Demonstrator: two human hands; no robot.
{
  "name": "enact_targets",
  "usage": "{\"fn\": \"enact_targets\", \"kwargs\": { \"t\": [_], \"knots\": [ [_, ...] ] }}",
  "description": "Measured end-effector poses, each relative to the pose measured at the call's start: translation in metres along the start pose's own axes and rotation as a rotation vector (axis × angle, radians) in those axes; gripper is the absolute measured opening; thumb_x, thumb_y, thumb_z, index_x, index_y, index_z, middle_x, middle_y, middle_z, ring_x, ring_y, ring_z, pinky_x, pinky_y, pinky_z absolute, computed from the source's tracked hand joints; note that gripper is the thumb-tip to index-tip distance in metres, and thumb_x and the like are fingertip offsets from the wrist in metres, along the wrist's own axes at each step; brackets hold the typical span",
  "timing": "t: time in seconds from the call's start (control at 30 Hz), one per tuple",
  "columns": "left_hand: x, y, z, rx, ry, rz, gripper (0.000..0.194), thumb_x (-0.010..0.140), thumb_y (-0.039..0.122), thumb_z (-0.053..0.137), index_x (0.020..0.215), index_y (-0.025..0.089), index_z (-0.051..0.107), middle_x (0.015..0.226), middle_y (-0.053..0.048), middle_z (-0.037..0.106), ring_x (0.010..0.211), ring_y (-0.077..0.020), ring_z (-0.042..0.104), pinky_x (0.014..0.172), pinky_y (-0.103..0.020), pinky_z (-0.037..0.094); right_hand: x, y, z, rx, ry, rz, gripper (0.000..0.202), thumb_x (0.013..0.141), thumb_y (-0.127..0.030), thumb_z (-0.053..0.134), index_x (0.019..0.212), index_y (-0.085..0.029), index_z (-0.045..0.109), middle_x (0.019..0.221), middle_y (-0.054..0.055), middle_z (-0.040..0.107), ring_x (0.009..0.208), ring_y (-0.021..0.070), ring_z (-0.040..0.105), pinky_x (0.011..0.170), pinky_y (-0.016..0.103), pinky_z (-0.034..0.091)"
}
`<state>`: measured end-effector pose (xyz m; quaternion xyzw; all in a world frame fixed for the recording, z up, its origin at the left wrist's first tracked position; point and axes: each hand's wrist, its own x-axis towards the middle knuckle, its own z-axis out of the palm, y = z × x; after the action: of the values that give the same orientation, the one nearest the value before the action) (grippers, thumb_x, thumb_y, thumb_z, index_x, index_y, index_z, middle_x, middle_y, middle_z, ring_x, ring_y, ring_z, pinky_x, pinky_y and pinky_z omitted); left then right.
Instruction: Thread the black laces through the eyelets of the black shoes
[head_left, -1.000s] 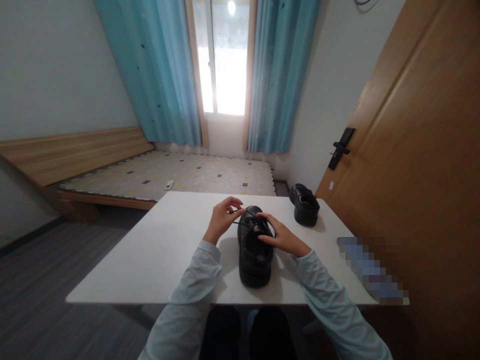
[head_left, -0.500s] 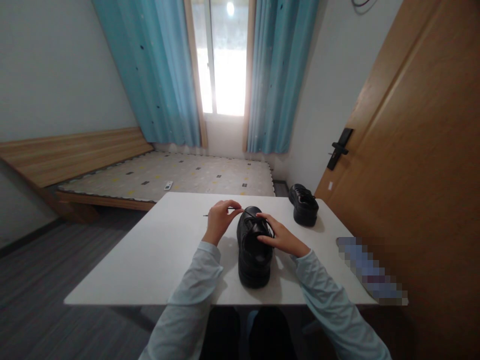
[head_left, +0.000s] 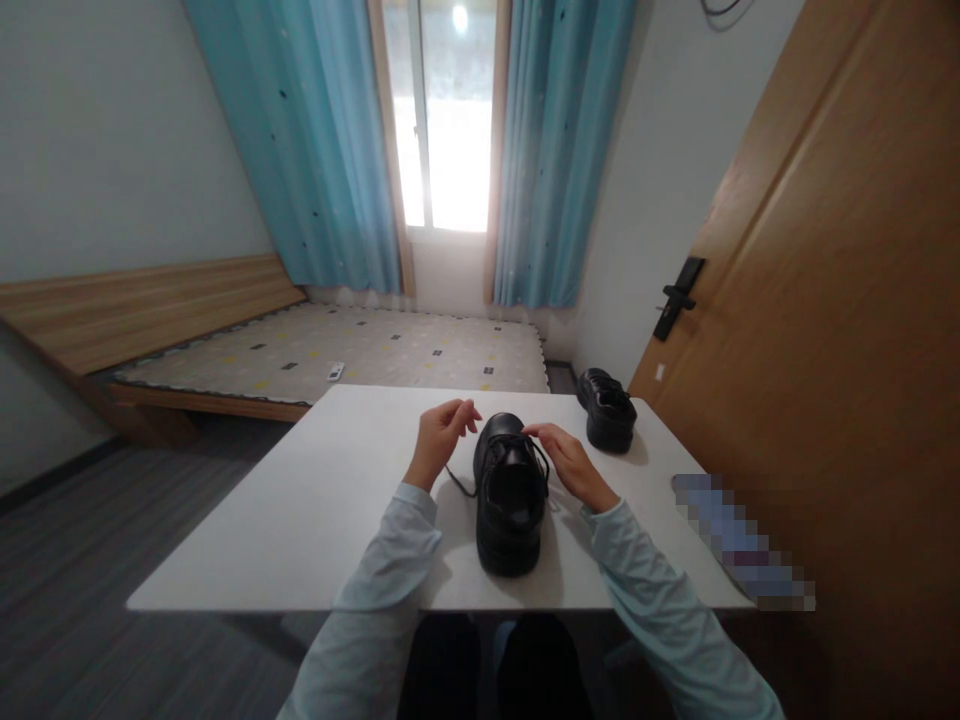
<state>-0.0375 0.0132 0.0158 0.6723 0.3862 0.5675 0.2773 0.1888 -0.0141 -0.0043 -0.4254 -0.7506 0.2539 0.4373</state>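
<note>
A black lace-up shoe stands on the white table in front of me, its toe pointing away. My left hand is in the air just left of the toe, fingers loosely bent and slightly apart, with nothing seen in them. Below it, a loose black shoelace runs out from the shoe's left side toward my wrist. On the other side, my right hand has its fingers stretched out, the tips at the lacing near the toe. A lace loop lies along the shoe's right side, close beneath that hand.
A second black shoe stands at the table's back right. A blurred flat item lies along the right edge of the table. Beyond are a bed with a small white object, and a wooden door at right.
My left hand has let go of the shoelace, which has dropped to the shoe's left side. My right fingers and thumb have come off the shoe's tongue, and that hand has drawn slightly back.
</note>
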Motion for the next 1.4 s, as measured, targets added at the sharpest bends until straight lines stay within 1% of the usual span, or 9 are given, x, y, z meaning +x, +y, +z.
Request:
{"fn": "enact_targets", "kwargs": {
  "t": [0.07,0.2,0.3,0.4,0.53,0.67,0.93,1.17,1.4],
  "knots": [
    [0.001,-0.002,0.001,0.042,-0.024,-0.004,0.038,0.087,0.043,0.048,0.07,0.013,0.066,0.058,-0.001,0.061,0.053,-0.0095,0.053,0.053,-0.02,0.043,0.001,0.003,-0.001,0.009,0.073,0.041,0.038,0.094,-0.043,0.036,0.096,-0.018,0.065,0.099,0.009,0.067,0.096,0.0214,0.061,0.086,0.037,0.047],
    [0.001,-0.007,0.004,0.128,-0.093,-0.02,0.028,0.085,0.038,0.052,0.08,0.015,0.069,0.074,-0.003,0.07,0.068,-0.0131,0.063,0.063,-0.022,0.05,0.004,0.008,-0.003,-0.037,0.14,0.092,0.026,0.086,-0.038,0.052,0.086,-0.017,0.067,0.09,0.009,0.068,0.086,0.0214,0.063,0.073,0.033,0.049],
    [0.001,-0.01,0.006,0.164,-0.17,-0.003,0.024,0.085,0.034,0.054,0.09,0.017,0.07,0.089,-0.004,0.072,0.082,-0.0157,0.067,0.074,-0.027,0.054,0.004,0.009,-0.002,-0.07,0.14,0.105,0.019,0.081,-0.034,0.058,0.082,-0.017,0.067,0.085,0.008,0.069,0.078,0.0194,0.063,0.068,0.032,0.049],
    [0.0,-0.013,0.007,0.181,-0.265,0.011,0.023,0.083,0.031,0.056,0.096,0.019,0.07,0.099,-0.004,0.072,0.089,-0.0173,0.067,0.083,-0.031,0.054,0.004,0.009,-0.002,-0.065,0.126,0.117,0.017,0.079,-0.032,0.061,0.081,-0.017,0.067,0.082,0.007,0.069,0.074,0.0181,0.062,0.067,0.03,0.048],
    [-0.001,-0.014,0.007,0.226,-0.348,0.029,0.022,0.083,0.03,0.057,0.099,0.021,0.07,0.102,-0.003,0.072,0.097,-0.019,0.066,0.09,-0.032,0.051,0.005,0.01,0.0,-0.042,0.105,0.131,0.017,0.078,-0.033,0.061,0.078,-0.017,0.067,0.081,0.006,0.069,0.073,0.0176,0.061,0.066,0.03,0.047],
    [-0.002,-0.013,0.008,0.252,-0.407,0.029,0.021,0.084,0.025,0.055,0.098,0.02,0.071,0.1,-0.003,0.073,0.094,-0.0181,0.067,0.088,-0.029,0.051,0.006,0.013,0.001,-0.001,0.094,0.146,0.019,0.078,-0.035,0.061,0.078,-0.016,0.067,0.08,0.007,0.068,0.074,0.018,0.061,0.066,0.03,0.046],
    [-0.002,-0.017,0.009,0.242,-0.437,-0.014,0.023,0.085,0.022,0.052,0.098,0.02,0.07,0.1,-0.003,0.072,0.095,-0.0167,0.066,0.086,-0.026,0.051,0.007,0.014,0.002,0.107,0.077,0.222,0.025,0.072,-0.04,0.067,0.076,-0.015,0.066,0.074,0.005,0.065,0.068,0.0169,0.058,0.063,0.03,0.047],
    [-0.001,-0.018,0.009,0.272,-0.441,-0.026,0.023,0.085,0.027,0.053,0.098,0.021,0.071,0.097,-0.004,0.073,0.091,-0.0184,0.067,0.084,-0.029,0.051,0.006,0.014,0.004,0.339,0.023,0.32,0.039,0.063,-0.049,0.073,0.074,-0.014,0.062,0.066,0.001,0.061,0.061,0.0138,0.056,0.058,0.028,0.048],
    [-0.001,-0.023,0.009,0.255,-0.446,-0.016,0.023,0.084,0.026,0.054,0.099,0.021,0.07,0.098,-0.004,0.073,0.091,-0.0181,0.067,0.085,-0.029,0.051,0.006,0.012,0.007,0.323,0.062,0.304,0.038,0.065,-0.05,0.072,0.073,-0.015,0.06,0.065,0.001,0.06,0.063,0.0144,0.056,0.06,0.029,0.049]
  ]
}}
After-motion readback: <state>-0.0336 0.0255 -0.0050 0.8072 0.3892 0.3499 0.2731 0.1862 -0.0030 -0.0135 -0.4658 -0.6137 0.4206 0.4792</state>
